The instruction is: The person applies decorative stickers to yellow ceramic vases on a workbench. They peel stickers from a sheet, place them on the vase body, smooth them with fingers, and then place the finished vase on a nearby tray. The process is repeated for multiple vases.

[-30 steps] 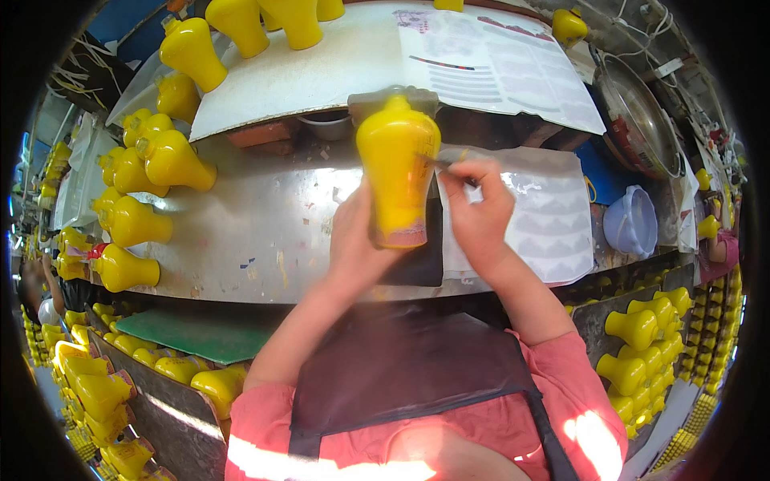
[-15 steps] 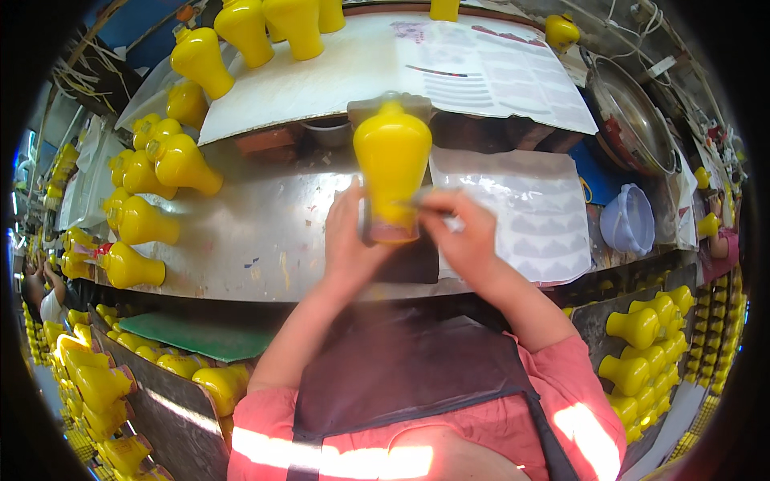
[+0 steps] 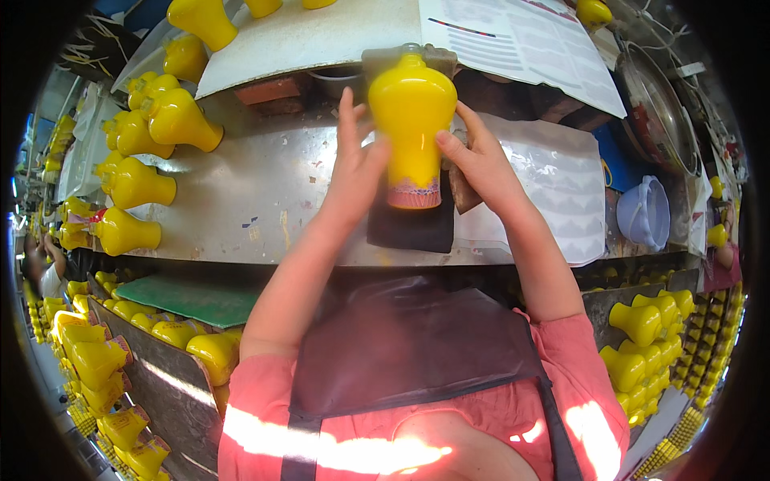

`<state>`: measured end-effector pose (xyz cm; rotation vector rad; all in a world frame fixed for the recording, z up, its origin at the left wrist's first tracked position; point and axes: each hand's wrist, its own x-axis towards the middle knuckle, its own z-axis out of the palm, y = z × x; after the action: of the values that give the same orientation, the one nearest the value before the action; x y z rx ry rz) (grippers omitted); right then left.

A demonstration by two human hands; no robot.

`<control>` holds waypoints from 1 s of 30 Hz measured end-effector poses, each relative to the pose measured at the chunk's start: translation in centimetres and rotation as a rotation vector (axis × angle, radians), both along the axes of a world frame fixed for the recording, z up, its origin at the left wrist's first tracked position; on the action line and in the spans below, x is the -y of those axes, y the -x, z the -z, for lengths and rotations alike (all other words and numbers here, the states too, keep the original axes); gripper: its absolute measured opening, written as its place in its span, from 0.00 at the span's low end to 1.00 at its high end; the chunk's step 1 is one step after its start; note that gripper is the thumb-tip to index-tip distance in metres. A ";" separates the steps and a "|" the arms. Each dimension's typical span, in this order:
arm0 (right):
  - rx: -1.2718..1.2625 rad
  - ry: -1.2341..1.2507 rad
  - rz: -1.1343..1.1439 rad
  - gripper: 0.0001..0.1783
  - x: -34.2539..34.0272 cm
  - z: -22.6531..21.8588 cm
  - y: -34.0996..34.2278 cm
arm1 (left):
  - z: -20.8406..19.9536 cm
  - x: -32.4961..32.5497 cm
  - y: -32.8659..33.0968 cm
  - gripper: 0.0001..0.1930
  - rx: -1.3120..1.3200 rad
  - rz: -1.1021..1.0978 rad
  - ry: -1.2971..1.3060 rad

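A glossy yellow vase (image 3: 413,112) is in front of me, its neck pointing away against a grey-brown block (image 3: 443,61). Around its foot runs a pink patterned band (image 3: 414,195). On the vase's right side my right hand (image 3: 481,160) curves round it, thumb against the yellow surface. My left hand (image 3: 357,164) is raised at the left side with fingers spread; whether its thumb touches the vase I cannot tell. Under the foot lies a dark pad (image 3: 409,232), and a small brown block (image 3: 464,191) sits beside it below my right hand.
Yellow vases (image 3: 180,120) lie along the metal table's (image 3: 265,192) left side. To the right are a sheet of pale printed shapes (image 3: 553,180) and a lilac bucket (image 3: 644,213). A white board (image 3: 313,40) spans the back. More vases (image 3: 638,321) stand low on both sides.
My left hand has come off the vase and spread. The right hand has moved from near the foot up to the vase's right side. The pink band now shows fully.
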<state>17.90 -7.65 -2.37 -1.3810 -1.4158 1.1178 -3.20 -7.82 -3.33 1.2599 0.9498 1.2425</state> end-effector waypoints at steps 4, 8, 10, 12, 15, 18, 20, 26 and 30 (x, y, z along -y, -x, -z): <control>0.081 0.005 -0.025 0.41 0.0 0.1 -0.4 | -0.4 -1.4 -2.4 0.43 -0.255 0.000 -0.042; 0.220 -0.025 -0.104 0.36 -0.5 -2.0 -1.5 | -0.9 -1.2 -2.6 0.43 0.005 0.073 0.067; 0.264 -0.011 -0.044 0.29 -1.4 -3.6 -3.1 | -1.0 -1.2 -2.2 0.47 0.056 0.098 0.146; 0.252 -0.052 0.041 0.22 -2.9 -5.4 -4.9 | -0.9 -1.2 -2.0 0.48 0.078 0.106 0.206; 0.390 -0.149 0.186 0.19 -6.0 -7.6 -6.9 | -0.5 -1.1 -1.8 0.50 0.077 0.145 0.207; 0.563 -0.296 0.187 0.19 -9.6 -9.1 -8.0 | 0.1 -1.3 -1.7 0.52 0.081 0.159 0.185; 0.715 -0.364 0.139 0.20 -12.4 -9.4 -8.3 | 0.5 -1.3 -1.6 0.53 0.038 0.147 0.138; 1.000 -0.142 -0.096 0.26 -23.5 -8.3 -6.2 | 1.1 -1.1 -1.7 0.54 -0.017 0.095 0.111; 1.292 -0.150 -0.204 0.21 -29.0 -7.2 -4.0 | 1.1 -0.9 -1.6 0.55 -0.038 0.068 0.135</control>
<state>21.88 21.31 4.81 -1.9643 -2.4762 0.0713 -1.57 -6.97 -4.40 1.2030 0.9944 1.0869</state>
